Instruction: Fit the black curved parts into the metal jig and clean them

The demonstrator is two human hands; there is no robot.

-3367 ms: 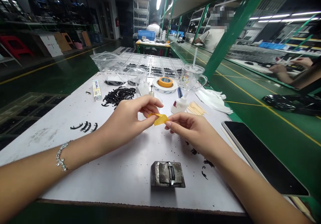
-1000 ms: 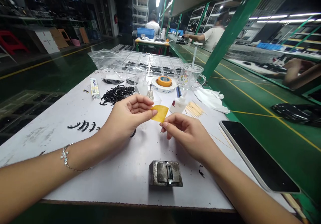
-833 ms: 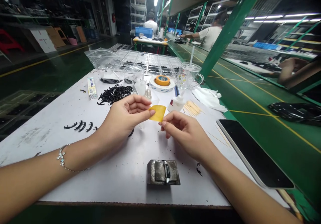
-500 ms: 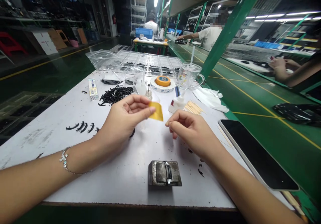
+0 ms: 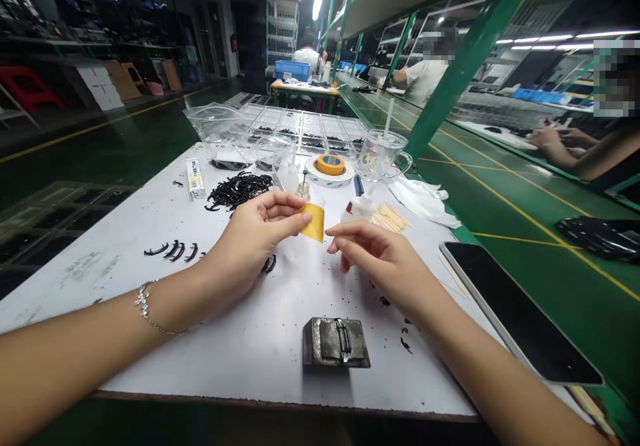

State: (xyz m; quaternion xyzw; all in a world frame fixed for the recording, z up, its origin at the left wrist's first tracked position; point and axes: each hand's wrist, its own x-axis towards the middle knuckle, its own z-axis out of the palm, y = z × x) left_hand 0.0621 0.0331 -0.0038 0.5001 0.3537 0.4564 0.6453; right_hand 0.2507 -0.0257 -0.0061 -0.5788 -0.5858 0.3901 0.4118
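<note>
My left hand (image 5: 265, 233) pinches a small, slightly curved yellow sheet (image 5: 313, 223) between thumb and fingers, above the middle of the white table. Just right of the sheet is my right hand (image 5: 367, 249), holding nothing that I can see. Its index finger reaches toward the sheet's edge, and the thumb sits a little apart below. Nearer to me stands a dark metal block (image 5: 336, 343) with a thin, curved black piece (image 5: 343, 339) lying across its top. Several similar curved pieces (image 5: 175, 251) lie in a row left of my left hand.
Behind my hands are a heap of black pieces (image 5: 237, 189), tape rolls (image 5: 330, 166), a glass mug (image 5: 381, 155) and wooden sticks (image 5: 390, 218). A phone (image 5: 520, 313) lies at the right edge. A green post (image 5: 470, 59) rises beside the table; co-workers sit beyond.
My right hand's fingers have loosened from a pinch, and the index finger has come closer to the yellow sheet. The left hand keeps its hold. The whole view has shifted slightly.
</note>
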